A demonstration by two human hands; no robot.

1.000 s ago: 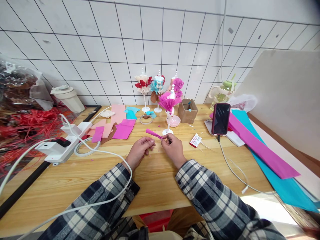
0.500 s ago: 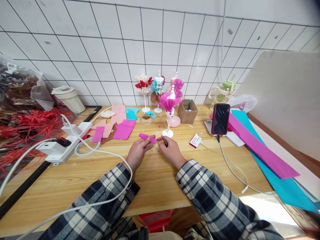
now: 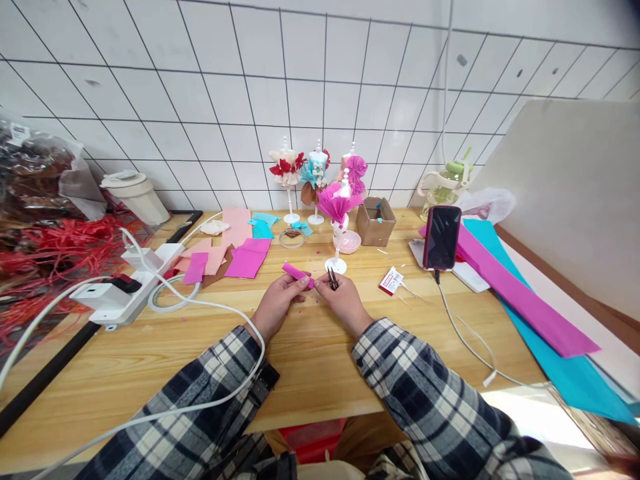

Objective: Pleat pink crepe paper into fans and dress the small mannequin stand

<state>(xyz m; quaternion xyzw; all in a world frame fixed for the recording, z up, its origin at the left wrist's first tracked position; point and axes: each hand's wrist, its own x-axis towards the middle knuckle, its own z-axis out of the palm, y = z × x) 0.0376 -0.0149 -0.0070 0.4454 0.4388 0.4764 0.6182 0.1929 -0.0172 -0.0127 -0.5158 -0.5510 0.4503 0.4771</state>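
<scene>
Between the thumb and fingers of my left hand [image 3: 278, 301] is a folded strip of magenta crepe paper [image 3: 295, 271], tilted up to the left. My right hand [image 3: 345, 303] is closed round a small dark two-pronged tool [image 3: 333, 279] with its tips pointing up; whether it is tweezers or scissors I cannot tell. The right thumb and forefinger also meet the near right end of the strip. Just beyond my hands a small white dress form [image 3: 340, 230] stands upright, with a pleated magenta paper fan [image 3: 340, 202] round its top.
Three decorated dress forms [image 3: 316, 177] stand by the wall, near a cardboard box [image 3: 376, 223] and a pink bowl [image 3: 351, 242]. Paper pieces [image 3: 249, 257] lie left, beside a power strip [image 3: 135, 287]. A white cable crosses my left sleeve. A phone [image 3: 443, 237] and long paper sheets [image 3: 525, 293] are right.
The magenta strip has turned so that its far end points more upward. My right fingers have moved onto its near end, and the tool's tips now point up instead of to the left.
</scene>
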